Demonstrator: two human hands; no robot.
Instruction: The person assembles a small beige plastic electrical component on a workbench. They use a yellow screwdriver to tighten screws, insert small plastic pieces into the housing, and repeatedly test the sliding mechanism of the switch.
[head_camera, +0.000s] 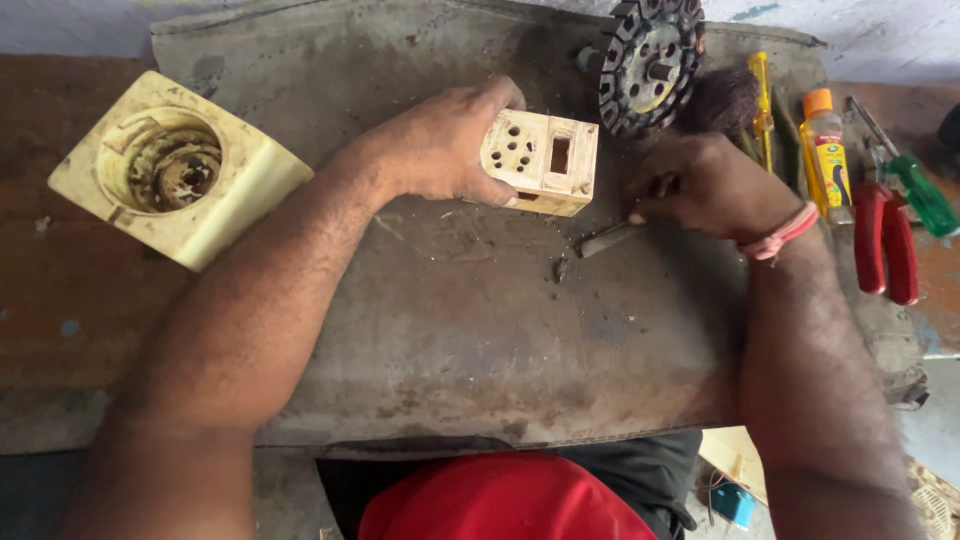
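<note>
Left hand (445, 145) gripping box (541, 162), right hand (705, 185) pinching blade (606, 240)

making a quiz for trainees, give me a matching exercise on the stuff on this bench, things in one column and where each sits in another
Things:
1. small box
2. pliers
3. round-holed housing
4. toothed wheel

Places:
A. far left of the bench
B. top edge, above the right hand
C. under the left hand
D. far right, beside the bottle

Pairs: 1-C, 2-D, 3-A, 4-B
</note>
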